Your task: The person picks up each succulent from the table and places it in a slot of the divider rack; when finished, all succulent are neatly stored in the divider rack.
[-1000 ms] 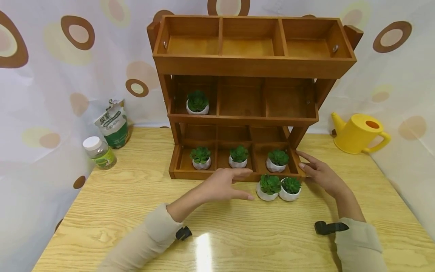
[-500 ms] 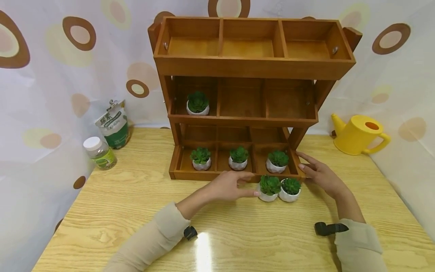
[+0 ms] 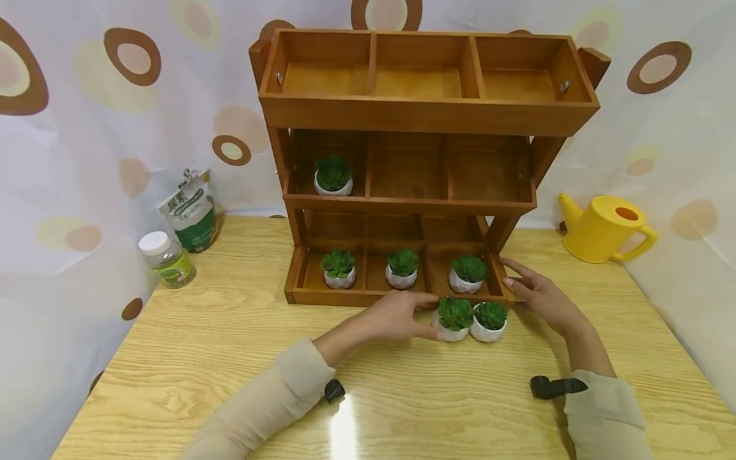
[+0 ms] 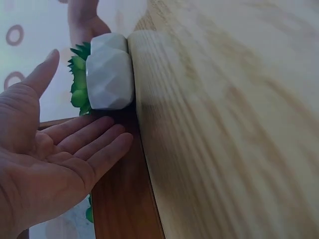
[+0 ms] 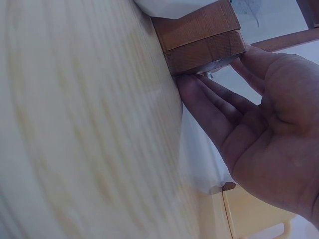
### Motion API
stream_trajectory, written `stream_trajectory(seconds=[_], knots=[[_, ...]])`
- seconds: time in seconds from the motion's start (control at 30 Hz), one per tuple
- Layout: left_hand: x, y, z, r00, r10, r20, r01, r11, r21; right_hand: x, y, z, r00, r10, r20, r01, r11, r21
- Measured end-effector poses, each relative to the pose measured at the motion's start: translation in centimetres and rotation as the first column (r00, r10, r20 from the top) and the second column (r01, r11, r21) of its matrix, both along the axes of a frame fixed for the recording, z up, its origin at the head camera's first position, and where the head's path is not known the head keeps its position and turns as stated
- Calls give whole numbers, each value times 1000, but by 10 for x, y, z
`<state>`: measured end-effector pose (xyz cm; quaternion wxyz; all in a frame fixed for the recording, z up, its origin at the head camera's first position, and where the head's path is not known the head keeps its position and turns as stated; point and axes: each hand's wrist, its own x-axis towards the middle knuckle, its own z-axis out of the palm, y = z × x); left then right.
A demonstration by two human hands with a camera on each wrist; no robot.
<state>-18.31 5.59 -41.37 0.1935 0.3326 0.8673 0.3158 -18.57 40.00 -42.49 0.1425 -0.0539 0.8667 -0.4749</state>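
Around the left side of a potted succulent (image 3: 455, 314) in a white faceted pot (image 4: 110, 82), my left hand (image 3: 397, 315) spreads its thumb and fingers. The fingertips are right at the pot; in the left wrist view the thumb stands well apart from it. A second potted succulent (image 3: 489, 319) stands against the first one's right side, both in front of the wooden shelf (image 3: 339, 298). My right hand (image 3: 546, 300) touches the shelf's lower right end, its fairly straight fingers (image 5: 212, 107) against the outer side and its thumb near the top edge.
The bottom tier holds a succulent in each compartment: left (image 3: 339, 268), middle (image 3: 402, 268) and right (image 3: 467, 273). Another succulent (image 3: 333, 175) sits in the middle tier. A yellow watering can (image 3: 604, 229) stands right; a jar (image 3: 168, 259) and a pouch (image 3: 192, 211) stand left.
My left hand has moved right, from short of the front left succulent to its pot, with its fingers coming around it. The right hand stays at the shelf's end.
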Motion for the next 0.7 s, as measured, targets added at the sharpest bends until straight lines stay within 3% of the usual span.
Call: stream_trajectory(seconds=[0.27,0.57,0.7], knots=[[-1,13,2,1000,13,9,-12,1000,-29,-2,0,0,1000,-4,1,4,1000,6],[1,24,2,999,-16,34,17,999,-36,0,1,0,1000,3,-2,-3,1000,2],[2,29,0,999,-38,13,39,998,-39,1,0,0,1000,9,-8,-9,1000,-2]])
